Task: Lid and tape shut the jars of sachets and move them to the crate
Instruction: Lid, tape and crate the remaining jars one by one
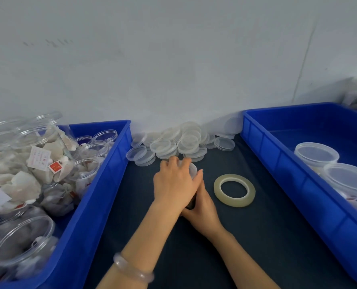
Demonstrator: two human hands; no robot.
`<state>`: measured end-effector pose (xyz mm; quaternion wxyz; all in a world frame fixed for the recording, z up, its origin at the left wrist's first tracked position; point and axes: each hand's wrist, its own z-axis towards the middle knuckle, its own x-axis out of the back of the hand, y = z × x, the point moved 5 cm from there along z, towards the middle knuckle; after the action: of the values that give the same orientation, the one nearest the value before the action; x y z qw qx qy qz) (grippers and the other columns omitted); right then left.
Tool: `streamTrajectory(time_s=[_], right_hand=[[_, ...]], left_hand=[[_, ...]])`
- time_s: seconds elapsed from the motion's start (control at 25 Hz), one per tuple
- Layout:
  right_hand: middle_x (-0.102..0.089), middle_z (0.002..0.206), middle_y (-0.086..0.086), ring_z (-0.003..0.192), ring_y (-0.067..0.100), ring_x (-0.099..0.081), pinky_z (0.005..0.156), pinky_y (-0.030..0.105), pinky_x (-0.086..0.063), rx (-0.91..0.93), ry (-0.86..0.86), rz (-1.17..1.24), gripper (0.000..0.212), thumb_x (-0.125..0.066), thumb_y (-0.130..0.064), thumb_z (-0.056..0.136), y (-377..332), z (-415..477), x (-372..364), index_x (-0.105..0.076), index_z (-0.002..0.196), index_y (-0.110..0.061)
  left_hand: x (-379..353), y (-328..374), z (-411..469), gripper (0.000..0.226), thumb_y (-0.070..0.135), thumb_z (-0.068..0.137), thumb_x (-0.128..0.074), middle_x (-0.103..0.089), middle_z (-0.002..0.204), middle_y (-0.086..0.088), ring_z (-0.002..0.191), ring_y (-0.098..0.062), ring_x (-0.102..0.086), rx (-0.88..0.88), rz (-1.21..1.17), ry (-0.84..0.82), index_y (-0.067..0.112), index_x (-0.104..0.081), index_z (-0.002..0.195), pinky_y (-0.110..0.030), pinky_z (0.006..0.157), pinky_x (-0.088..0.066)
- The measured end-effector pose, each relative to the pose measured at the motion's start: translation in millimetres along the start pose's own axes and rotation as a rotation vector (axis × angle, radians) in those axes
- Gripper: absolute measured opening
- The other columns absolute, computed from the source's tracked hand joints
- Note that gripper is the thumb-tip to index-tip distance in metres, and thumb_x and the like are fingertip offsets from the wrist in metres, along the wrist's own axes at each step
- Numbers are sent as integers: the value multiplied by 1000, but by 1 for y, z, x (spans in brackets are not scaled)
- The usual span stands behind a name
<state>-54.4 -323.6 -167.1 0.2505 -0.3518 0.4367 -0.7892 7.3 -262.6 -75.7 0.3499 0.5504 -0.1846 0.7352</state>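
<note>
A clear jar stands on the dark mat at the centre, almost wholly hidden by my hands. Only part of its clear lid shows. My left hand lies over the top with its fingers curled round the lid. My right hand grips the jar's side from the right, just below the left hand. A roll of clear tape lies flat on the mat to the right of my hands. Two lidded jars sit in the blue crate on the right.
A loose pile of several clear lids lies against the wall behind my hands. On the left, a blue crate holds several open jars of sachets. A white wall closes off the back.
</note>
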Motion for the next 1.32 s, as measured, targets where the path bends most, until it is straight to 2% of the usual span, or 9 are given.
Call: streamTrajectory(time_s=[0.16,0.36,0.56,0.76,0.92,1.04,1.12,1.24,1.32], right_hand=[[-61,108,-16,98,5,-60,76,27,-52,55,94,-54,85,-72,-54,69,-6,-6,7,-19,135,-59],[-58,112,0,103,6,-59,87,18,-48,53,195,75,84,-80,-42,62,-4,-6,21,-50,138,-27],[-68,110,5,101,22,-67,84,32,-54,-149,-56,539,72,-77,-47,61,-6,-9,20,-58,121,-12],[-56,116,27,107,41,-53,103,58,-39,-458,-480,917,103,-83,-61,56,-8,-21,13,-52,128,7],[-64,112,23,98,36,-65,87,48,-54,-506,-615,1080,86,-84,-59,59,-14,-26,11,-63,122,-3],[-67,113,21,100,34,-67,85,44,-56,-501,-661,1074,85,-74,-63,71,-19,-28,11,-57,129,-3],[-70,113,14,103,28,-68,87,39,-55,-448,-548,987,75,-66,-63,78,-18,-23,13,-60,127,-7],[-75,97,-3,96,14,-70,87,37,-57,-180,79,406,16,-69,-26,91,2,-9,56,-69,105,-21],[-70,103,-13,106,7,-64,90,28,-54,-60,274,-9,30,-66,-6,89,10,-10,90,-65,105,-31]], left_hand=[[0,13,0,63,63,98,-32,-47,133,-16,111,-32,-54,157,81,1,19,-38,143,-35,69,-38],[5,-8,8,41,67,90,-47,-52,121,6,107,-18,-56,80,-409,-183,38,-52,119,-38,85,-45],[12,-20,5,36,65,76,-57,-64,115,18,110,-4,-59,-143,-789,-298,44,-65,105,-33,94,-50],[13,-23,-15,34,42,84,-62,-69,117,6,114,-12,-63,-263,-1243,-394,27,-69,114,-17,90,-48],[11,-23,-22,40,46,83,-61,-69,112,3,109,-12,-65,-304,-1271,-354,19,-68,111,-18,90,-48],[11,-24,-20,44,46,82,-61,-70,113,1,109,-14,-65,-312,-1282,-322,15,-68,112,-20,89,-50],[14,-28,-17,43,45,83,-63,-71,115,3,112,-14,-65,-293,-1290,-295,16,-69,114,-21,88,-51],[16,-32,-14,35,40,81,-71,-69,117,14,116,-5,-61,-289,-1060,-209,30,-71,114,-15,93,-47],[12,-27,-15,34,37,79,-74,-66,117,20,115,2,-57,-333,-765,-111,37,-71,112,-13,95,-42]])
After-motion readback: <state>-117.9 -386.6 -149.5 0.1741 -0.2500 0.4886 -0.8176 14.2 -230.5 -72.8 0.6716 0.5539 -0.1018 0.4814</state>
